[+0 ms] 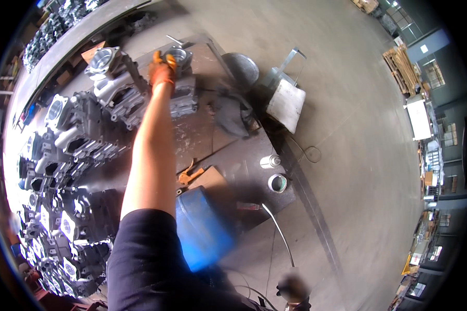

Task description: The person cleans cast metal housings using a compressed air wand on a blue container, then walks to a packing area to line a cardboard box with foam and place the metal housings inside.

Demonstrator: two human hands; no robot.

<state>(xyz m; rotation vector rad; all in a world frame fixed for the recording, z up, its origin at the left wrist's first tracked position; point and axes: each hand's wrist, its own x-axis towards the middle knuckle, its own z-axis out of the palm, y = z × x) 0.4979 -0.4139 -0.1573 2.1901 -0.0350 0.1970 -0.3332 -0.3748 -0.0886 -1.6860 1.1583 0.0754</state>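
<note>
One collar (182, 56): your left hand (163, 68) covers its left side.
Grey casting (184, 97): under that hand and to its right, on the counter (233, 179); an outside hold should steady it.
Neighbour casting (120, 92): left of that hand; mind your knuckles.
Grip: too unclear to tell, likewise your blurred right hand (292, 290).

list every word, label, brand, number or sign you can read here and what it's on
No text can be read anywhere in this picture.
Small bottle: any label is too small to read.
Blue bin: blurred, no readable mark.
Metal parts: any markings are too small to read.
White board by the far wall: too distant to read.
</note>
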